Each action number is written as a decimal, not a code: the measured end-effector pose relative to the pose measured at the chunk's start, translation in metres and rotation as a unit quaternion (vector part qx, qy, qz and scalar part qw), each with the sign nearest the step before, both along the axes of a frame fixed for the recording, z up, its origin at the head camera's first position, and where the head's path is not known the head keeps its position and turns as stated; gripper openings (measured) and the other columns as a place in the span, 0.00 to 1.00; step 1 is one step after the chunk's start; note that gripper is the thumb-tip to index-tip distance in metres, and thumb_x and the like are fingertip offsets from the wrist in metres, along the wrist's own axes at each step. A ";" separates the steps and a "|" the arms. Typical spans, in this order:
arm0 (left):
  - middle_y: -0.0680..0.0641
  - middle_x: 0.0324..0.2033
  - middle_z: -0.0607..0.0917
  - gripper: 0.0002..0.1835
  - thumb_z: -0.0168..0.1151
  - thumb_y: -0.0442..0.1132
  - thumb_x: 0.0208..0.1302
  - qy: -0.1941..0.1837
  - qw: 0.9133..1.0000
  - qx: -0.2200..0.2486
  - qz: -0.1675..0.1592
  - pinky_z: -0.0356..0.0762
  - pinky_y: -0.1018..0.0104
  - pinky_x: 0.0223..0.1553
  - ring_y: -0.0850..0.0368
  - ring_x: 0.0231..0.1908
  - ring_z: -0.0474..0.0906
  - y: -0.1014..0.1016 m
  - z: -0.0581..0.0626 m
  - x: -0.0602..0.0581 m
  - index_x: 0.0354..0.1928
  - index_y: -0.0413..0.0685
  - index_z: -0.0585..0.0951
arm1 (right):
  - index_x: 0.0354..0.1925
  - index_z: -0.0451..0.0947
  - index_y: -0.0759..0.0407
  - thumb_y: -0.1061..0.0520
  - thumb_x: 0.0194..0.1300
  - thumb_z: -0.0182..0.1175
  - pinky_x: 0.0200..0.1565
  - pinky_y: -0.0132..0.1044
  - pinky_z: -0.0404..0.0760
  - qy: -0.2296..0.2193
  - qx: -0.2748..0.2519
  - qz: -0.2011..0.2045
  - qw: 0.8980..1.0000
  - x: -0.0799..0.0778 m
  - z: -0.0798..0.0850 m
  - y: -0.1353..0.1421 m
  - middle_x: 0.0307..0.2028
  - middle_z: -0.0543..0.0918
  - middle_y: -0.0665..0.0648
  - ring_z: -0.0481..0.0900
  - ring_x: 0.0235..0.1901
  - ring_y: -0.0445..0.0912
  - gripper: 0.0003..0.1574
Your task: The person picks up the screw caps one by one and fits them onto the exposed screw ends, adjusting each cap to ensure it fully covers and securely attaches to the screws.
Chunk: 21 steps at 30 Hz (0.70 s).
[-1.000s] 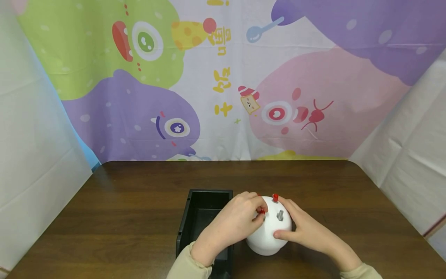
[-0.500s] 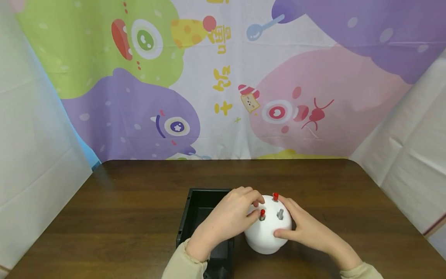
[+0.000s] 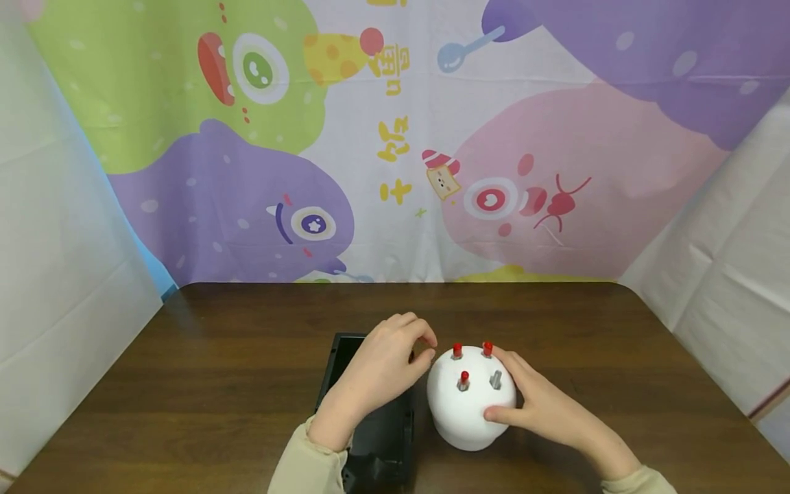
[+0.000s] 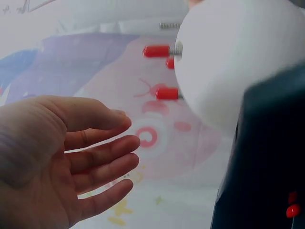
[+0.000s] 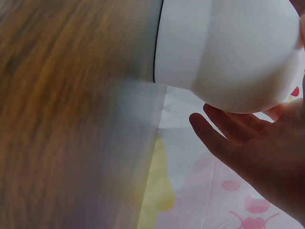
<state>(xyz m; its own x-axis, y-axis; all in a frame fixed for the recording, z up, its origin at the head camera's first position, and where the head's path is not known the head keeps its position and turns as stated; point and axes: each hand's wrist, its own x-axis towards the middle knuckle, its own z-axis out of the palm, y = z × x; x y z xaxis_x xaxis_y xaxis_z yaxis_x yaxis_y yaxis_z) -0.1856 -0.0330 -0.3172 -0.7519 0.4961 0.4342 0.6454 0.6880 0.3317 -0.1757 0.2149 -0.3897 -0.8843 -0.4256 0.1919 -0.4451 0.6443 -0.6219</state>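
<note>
A white dome-shaped piece (image 3: 463, 418) stands on the table, several threaded metal studs sticking out of its rounded top. Red caps (image 3: 457, 351) cover three of these; the stud at the near right (image 3: 496, 380) is bare metal. My right hand (image 3: 549, 408) holds the dome from the right, thumb on the front and fingers toward the back. In the right wrist view the fingers (image 5: 217, 136) lie along the dome's side. My left hand (image 3: 379, 357) hovers over the black tray, left of the dome, fingers loosely bent. The left wrist view shows nothing in it.
The long black tray (image 3: 409, 439) sits just left of the dome, partly hidden under the left arm. Loose red pieces (image 4: 293, 211) lie inside it. The brown wooden table (image 3: 216, 384) ends at a printed curtain (image 3: 395, 261), with white cloth at both sides.
My left hand has let go of the red cap on the near-left stud and drawn back left over the tray, uncovering the far-left capped stud. My right hand stays on the dome.
</note>
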 end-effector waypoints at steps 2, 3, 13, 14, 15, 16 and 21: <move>0.59 0.27 0.73 0.02 0.55 0.41 0.54 0.000 1.000 0.003 0.013 0.66 0.70 0.31 0.65 0.26 0.64 -0.004 -0.001 -0.002 0.30 0.55 0.76 | 0.62 0.49 0.45 0.38 0.42 0.62 0.45 0.47 0.67 0.003 0.002 -0.001 1.000 0.000 0.000 0.000 0.56 0.59 0.49 0.64 0.51 0.44 0.52; 0.59 0.27 0.73 0.02 0.55 0.41 0.54 -0.002 1.000 0.004 0.020 0.66 0.70 0.31 0.65 0.27 0.65 -0.006 -0.001 -0.003 0.30 0.56 0.76 | 0.62 0.49 0.44 0.38 0.42 0.62 0.45 0.47 0.67 0.004 0.002 -0.002 1.000 0.000 0.000 0.000 0.56 0.59 0.49 0.64 0.51 0.44 0.52; 0.57 0.27 0.75 0.02 0.56 0.40 0.53 -0.032 0.996 -0.005 0.079 0.70 0.68 0.33 0.61 0.31 0.71 -0.020 -0.006 -0.014 0.28 0.53 0.77 | 0.62 0.48 0.41 0.37 0.42 0.61 0.47 0.47 0.66 0.010 0.006 -0.004 1.000 0.000 0.000 0.000 0.56 0.59 0.48 0.62 0.52 0.43 0.52; 0.57 0.26 0.75 0.02 0.56 0.40 0.52 -0.031 0.996 -0.008 0.084 0.70 0.68 0.33 0.62 0.30 0.71 -0.021 -0.007 -0.015 0.28 0.53 0.78 | 0.62 0.48 0.41 0.37 0.42 0.61 0.46 0.47 0.67 0.011 0.006 -0.004 1.000 0.000 0.000 0.000 0.56 0.59 0.48 0.62 0.52 0.42 0.52; 0.57 0.25 0.74 0.02 0.56 0.40 0.52 -0.032 0.995 -0.010 0.089 0.69 0.68 0.31 0.62 0.29 0.70 -0.021 -0.008 -0.015 0.27 0.53 0.78 | 0.62 0.49 0.41 0.37 0.42 0.61 0.46 0.47 0.67 0.012 0.006 -0.004 1.000 0.000 -0.001 0.000 0.56 0.59 0.48 0.63 0.52 0.42 0.52; 0.57 0.25 0.74 0.02 0.57 0.40 0.52 -0.036 0.995 -0.012 0.094 0.69 0.69 0.30 0.62 0.27 0.70 -0.021 -0.010 -0.016 0.27 0.53 0.78 | 0.62 0.49 0.41 0.37 0.42 0.61 0.46 0.47 0.67 0.014 0.008 -0.003 1.000 0.000 -0.001 0.000 0.56 0.60 0.48 0.63 0.52 0.42 0.52; 0.57 0.23 0.73 0.03 0.57 0.39 0.52 -0.066 0.992 -0.027 0.100 0.68 0.70 0.27 0.63 0.23 0.68 -0.021 -0.016 -0.020 0.26 0.52 0.80 | 0.62 0.48 0.41 0.37 0.42 0.61 0.47 0.47 0.67 0.018 0.009 -0.004 1.000 0.000 -0.001 0.000 0.56 0.60 0.48 0.62 0.52 0.42 0.51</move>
